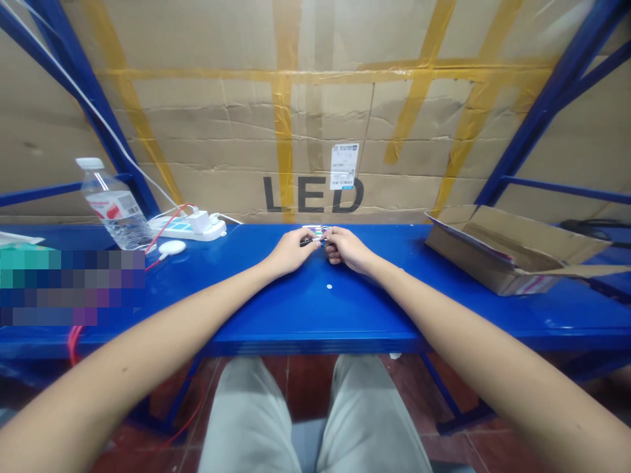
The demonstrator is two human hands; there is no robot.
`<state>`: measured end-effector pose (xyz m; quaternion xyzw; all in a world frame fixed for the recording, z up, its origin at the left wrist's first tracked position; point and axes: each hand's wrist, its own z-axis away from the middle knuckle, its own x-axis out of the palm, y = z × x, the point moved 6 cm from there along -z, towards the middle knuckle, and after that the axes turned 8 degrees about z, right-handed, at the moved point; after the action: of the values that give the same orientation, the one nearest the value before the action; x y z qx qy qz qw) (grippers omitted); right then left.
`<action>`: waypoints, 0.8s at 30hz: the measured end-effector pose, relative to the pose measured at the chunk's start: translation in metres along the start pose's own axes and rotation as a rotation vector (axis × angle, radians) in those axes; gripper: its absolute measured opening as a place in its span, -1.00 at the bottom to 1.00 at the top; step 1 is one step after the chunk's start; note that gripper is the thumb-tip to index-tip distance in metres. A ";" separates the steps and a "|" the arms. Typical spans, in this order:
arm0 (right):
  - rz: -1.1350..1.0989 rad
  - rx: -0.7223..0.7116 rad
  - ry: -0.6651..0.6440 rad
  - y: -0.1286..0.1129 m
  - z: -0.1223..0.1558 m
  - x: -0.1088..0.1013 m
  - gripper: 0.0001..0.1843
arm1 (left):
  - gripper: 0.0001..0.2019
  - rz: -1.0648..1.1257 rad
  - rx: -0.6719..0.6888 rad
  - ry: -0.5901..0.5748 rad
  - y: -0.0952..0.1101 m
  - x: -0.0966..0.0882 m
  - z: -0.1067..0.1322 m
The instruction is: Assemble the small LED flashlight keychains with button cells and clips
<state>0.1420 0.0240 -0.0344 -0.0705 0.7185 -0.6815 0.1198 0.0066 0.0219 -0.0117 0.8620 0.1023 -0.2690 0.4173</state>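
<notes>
Bare forearms [148, 341] stretch forward from the foreground above a seated person's pale trousers [251, 414], with reddish floor tiles [308, 387] showing beneath a glossy blue table [296, 302]. At the middle of the table's far side, the left hand [296, 249] and right hand [348, 249] meet almost tip to tip, the fingers of each drawn narrow and pinching small slim pieces [318, 231], which lie between and just beyond the fingertips, too small to identify. A pale round spot [329, 286] marks the tabletop on the near side of the hands. To the right sits an open cardboard box [463, 263], its flaps spread. To the left, a clear water bottle [116, 207] with a white cap stands beside a white power strip [167, 228] holding a plug [198, 221]; a white disc [172, 247] lies close by, and a red cable [75, 345] hangs over the near edge. Behind, between blue metal posts [537, 125], rises a wall of cardboard [221, 144] crossed by yellow tape [283, 131], printed "LED" and bearing a white label [344, 166].
</notes>
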 end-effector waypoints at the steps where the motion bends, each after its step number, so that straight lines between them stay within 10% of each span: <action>1: 0.003 0.006 0.004 -0.001 0.001 0.001 -0.84 | -0.84 0.002 0.010 -0.002 0.001 0.000 0.000; 24: 0.017 -0.026 -0.018 -0.001 -0.001 0.006 -0.83 | -0.87 0.310 -0.023 0.056 0.001 0.001 0.001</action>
<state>0.1361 0.0239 -0.0336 -0.0720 0.7268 -0.6704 0.1314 0.0075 0.0202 -0.0118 0.8698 -0.0173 -0.1762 0.4605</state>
